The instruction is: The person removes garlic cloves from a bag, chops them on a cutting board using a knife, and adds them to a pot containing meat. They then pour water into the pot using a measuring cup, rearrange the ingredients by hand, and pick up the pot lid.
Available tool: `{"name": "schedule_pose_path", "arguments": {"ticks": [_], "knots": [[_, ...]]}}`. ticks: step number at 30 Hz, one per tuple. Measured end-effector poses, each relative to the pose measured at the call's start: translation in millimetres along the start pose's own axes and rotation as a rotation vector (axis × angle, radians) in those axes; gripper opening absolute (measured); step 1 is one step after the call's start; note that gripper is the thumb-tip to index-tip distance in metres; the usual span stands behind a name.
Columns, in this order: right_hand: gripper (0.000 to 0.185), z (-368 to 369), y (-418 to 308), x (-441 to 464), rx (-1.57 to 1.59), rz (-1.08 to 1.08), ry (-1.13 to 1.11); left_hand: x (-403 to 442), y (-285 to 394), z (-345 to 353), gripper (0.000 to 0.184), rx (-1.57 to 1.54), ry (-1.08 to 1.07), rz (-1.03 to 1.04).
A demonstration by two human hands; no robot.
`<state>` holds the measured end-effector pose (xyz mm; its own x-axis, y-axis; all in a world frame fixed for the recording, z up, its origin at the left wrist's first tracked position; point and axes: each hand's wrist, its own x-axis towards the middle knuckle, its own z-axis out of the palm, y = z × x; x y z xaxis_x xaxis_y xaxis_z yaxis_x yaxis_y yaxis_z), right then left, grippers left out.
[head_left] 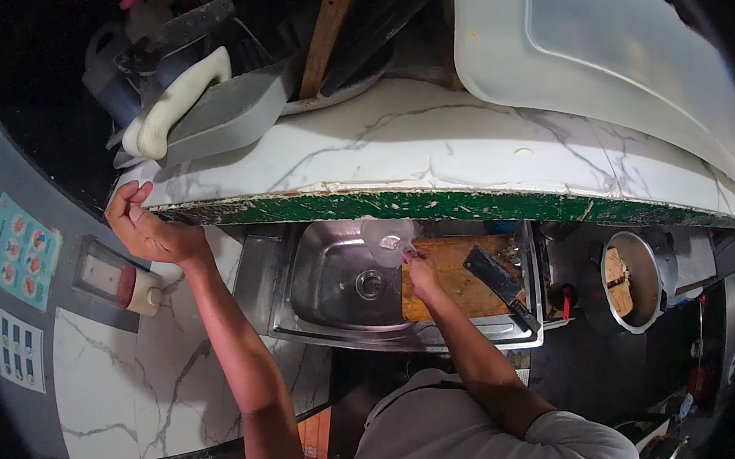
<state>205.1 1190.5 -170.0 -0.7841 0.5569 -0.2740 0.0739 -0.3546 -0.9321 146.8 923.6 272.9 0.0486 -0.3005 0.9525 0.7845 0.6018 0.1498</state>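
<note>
My left hand [155, 230] is raised at the left corner of the marble-patterned shelf [363, 150], its bent fingers curled against the shelf edge. Lower down, over the sink, my right hand [421, 273] is closed on a translucent plastic container [385, 238]; the shelf hides part of it, and its exact kind is unclear. Below the container lies the steel sink basin [325, 295] with its drain [369, 284]. A wooden cutting board [435, 303] spans the basin's right side, near my right hand. On the board rests a dark-bladed cleaver [494, 279].
A pot [653, 283] holding pale brown food stands right of the sink. Above, the shelf carries a grey lidded item with a white handle [183, 102] and a large translucent bin [501, 78]. A dispenser [118, 278] and posters [22, 251] are at left.
</note>
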Motion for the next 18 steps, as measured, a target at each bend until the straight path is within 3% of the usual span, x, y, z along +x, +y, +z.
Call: {"name": "schedule_pose_path", "arguments": {"ticks": [7,10,13,16,18], "knots": [[0.022,1.9,24.3,11.9,0.120,0.020,-0.010,0.0,-2.1,0.1,0.031,-0.026,0.004,0.015],[0.023,-3.3,41.6,21.7,0.006,-0.037,-0.010,0.9,-5.1,-2.6,0.031,0.005,-0.015,0.061],[0.023,3.6,74.3,42.8,0.160,-0.112,0.039,0.5,-2.1,-1.2,0.031,-0.008,-0.001,0.039],[0.024,-7.8,64.2,44.1,0.109,0.053,-0.102,1.6,-2.3,0.7,0.030,-0.047,0.020,0.030],[0.024,-6.2,61.1,45.5,0.071,0.034,-0.103,1.1,0.2,1.4,0.030,-0.056,0.031,0.002]]}}
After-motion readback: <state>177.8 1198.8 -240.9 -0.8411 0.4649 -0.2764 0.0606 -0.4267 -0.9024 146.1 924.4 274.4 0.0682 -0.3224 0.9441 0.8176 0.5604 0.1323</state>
